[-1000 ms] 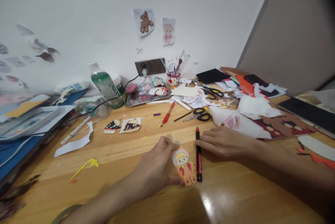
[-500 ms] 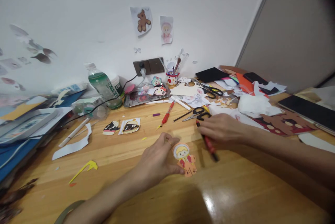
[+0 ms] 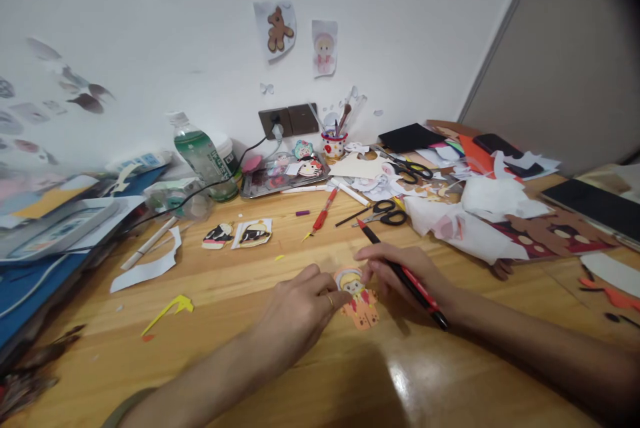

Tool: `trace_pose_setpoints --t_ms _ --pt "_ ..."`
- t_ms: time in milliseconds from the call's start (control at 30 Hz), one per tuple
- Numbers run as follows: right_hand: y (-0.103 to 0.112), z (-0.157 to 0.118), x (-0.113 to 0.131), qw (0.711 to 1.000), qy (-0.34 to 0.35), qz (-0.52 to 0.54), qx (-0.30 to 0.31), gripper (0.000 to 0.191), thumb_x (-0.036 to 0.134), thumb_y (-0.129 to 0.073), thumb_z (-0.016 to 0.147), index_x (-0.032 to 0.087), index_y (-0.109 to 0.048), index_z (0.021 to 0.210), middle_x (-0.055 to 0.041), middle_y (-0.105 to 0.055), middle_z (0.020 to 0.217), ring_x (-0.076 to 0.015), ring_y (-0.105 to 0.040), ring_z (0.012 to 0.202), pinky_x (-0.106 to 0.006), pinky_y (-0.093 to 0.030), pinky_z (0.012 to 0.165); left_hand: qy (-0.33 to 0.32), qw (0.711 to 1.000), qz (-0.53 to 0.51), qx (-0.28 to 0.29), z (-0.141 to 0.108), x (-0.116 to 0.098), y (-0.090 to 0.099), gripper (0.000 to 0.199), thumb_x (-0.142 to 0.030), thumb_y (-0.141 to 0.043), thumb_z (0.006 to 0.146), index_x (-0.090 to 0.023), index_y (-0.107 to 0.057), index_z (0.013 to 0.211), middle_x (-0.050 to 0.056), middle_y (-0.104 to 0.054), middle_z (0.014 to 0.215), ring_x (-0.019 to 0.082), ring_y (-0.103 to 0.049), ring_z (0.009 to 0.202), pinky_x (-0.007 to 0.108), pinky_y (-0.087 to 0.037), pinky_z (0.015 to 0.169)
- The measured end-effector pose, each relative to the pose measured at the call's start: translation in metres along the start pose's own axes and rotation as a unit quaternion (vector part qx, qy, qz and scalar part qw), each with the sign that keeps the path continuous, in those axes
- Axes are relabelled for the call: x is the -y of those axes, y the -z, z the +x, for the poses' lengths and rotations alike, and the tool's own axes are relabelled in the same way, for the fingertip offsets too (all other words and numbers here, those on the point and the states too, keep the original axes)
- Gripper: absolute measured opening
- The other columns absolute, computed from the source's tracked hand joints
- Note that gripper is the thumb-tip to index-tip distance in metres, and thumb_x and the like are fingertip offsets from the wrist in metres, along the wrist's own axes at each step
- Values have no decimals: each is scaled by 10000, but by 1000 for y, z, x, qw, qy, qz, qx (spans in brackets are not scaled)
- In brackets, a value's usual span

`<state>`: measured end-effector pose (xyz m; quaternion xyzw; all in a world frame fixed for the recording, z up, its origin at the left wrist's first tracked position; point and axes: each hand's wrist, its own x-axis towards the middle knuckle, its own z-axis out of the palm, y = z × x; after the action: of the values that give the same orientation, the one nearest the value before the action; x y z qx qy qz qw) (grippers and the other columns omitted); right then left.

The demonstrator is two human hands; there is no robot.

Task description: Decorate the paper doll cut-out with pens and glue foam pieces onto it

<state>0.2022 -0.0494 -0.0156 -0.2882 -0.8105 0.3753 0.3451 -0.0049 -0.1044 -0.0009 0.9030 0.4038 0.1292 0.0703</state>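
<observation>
A small paper doll cutout, with a pale hood, yellow hair and an orange body, lies on the wooden table in front of me. My left hand is closed at its left side, with the thumb over its front and the other fingers curled behind. In my right hand is a red and black marker pen, held slanting between thumb and forefinger, its red end pointing up and away. The lower fingertips of that hand touch or almost touch the doll's right edge. Beyond the pen lie black-handled scissors.
A red craft knife and two penguin-like cutouts lie beyond my hands. Yellow scrap is at left. A bottle, metal tray, pen cup and paper scraps line the wall.
My right hand has come left and closer to the doll, and the marker pen has turned in it. My left fingers have shifted upward, with the thumb now across the doll.
</observation>
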Motion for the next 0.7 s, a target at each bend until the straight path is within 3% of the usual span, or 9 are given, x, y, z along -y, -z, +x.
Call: trace_pose_setpoints --t_ms 167,533,600,700 --pt "0 -6 0 992 73 -72 70 179 180 -388 867 205 -544 951 1 -623 766 -106 -576 672 -206 -414 604 9 999 18 32 3 1 -2 317 -238 -306 890 -247 -574 1059 51 -603 887 172 -479 757 263 -392 602" --pt "1 -8 -2 963 126 -202 126 157 151 -456 789 195 -561 897 -9 -588 682 -124 -525 606 -219 -346 533 37 998 -2 56 6 1 1 327 -238 -326 879 -320 -586 1060 41 -596 878 193 -475 788 271 -371 595" --pt "1 -7 0 968 126 -181 115 158 162 -458 796 202 -560 910 -10 -596 705 -127 -537 633 -221 -362 553 37 998 -12 54 7 2 5 320 -234 -331 877 -311 -615 1004 39 -600 869 191 -477 786 272 -369 590" --pt "4 -4 0 993 66 -99 1 142 181 -401 854 200 -527 916 -22 -618 803 -128 -563 722 -228 -401 633 46 996 -75 9 7 -6 16 291 -256 -352 872 -261 -624 978 43 -615 850 181 -487 776 290 -389 640"
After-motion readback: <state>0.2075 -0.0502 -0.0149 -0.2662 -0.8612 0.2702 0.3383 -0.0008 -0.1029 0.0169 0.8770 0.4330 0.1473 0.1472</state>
